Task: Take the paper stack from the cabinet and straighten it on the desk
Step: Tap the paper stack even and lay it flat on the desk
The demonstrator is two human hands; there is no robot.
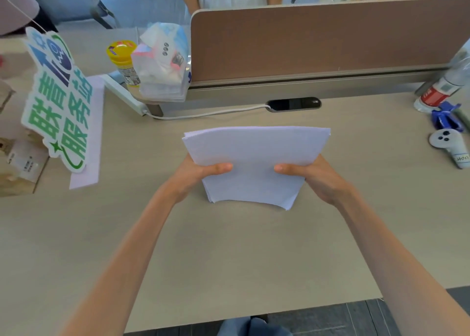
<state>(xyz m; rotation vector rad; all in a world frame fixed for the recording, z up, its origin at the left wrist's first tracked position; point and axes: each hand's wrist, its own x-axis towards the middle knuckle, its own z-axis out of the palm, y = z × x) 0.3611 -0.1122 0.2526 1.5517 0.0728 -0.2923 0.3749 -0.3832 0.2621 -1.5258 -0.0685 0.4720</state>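
The person holds the paper stack [255, 166] upright with both hands, the left hand [201, 174] and the right hand [314, 175] each with the grip clamped on one side of it, thumbs in front, its lower edge on the bench [229, 254] near the middle.

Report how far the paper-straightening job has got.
Done: the paper stack is out of the cabinet and at the desk. In hand: the left hand and right hand grip its sides, holding it upright on the desk. Left: its edges are uneven, so squaring remains.
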